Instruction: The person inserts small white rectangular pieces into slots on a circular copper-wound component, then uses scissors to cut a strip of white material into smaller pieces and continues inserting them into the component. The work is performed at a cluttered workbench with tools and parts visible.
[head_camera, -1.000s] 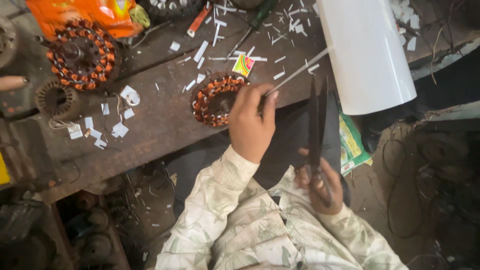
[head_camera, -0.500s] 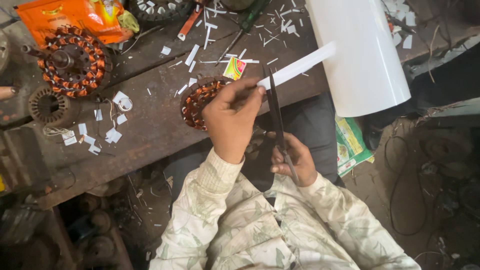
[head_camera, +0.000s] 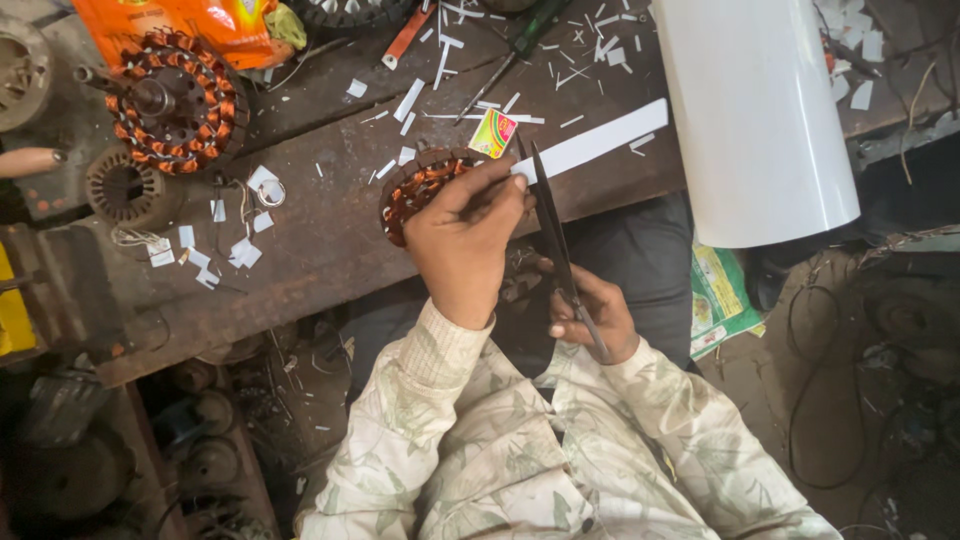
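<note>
Head view, looking down. Left hand (head_camera: 462, 240), at frame centre, has its grip pinched shut on the near end of a flat white paper strip (head_camera: 592, 145), which slants up and right over the edge of the surface (head_camera: 320, 215), a dark, scuffed plank. Right hand (head_camera: 592, 315), lower and just right of centre, has its grip closed around the handles of dark metal scissors (head_camera: 552, 225); the long blades point up-frame, parted a little, their tips at the strip just beside the left fingers. Behind the left hand lies a round stator with copper windings (head_camera: 415, 185); a larger wound stator (head_camera: 172, 100) sits at upper left, with a smaller grey ribbed core (head_camera: 130, 190) below it. A smooth white roll of sheet (head_camera: 755, 110) fills the upper right. White paper offcuts (head_camera: 235, 245) are scattered across the wood. An orange plastic bag (head_camera: 190, 25) lies at the top left; its contents cannot be made out. Both sleeves are pale and leaf-patterned.
</note>
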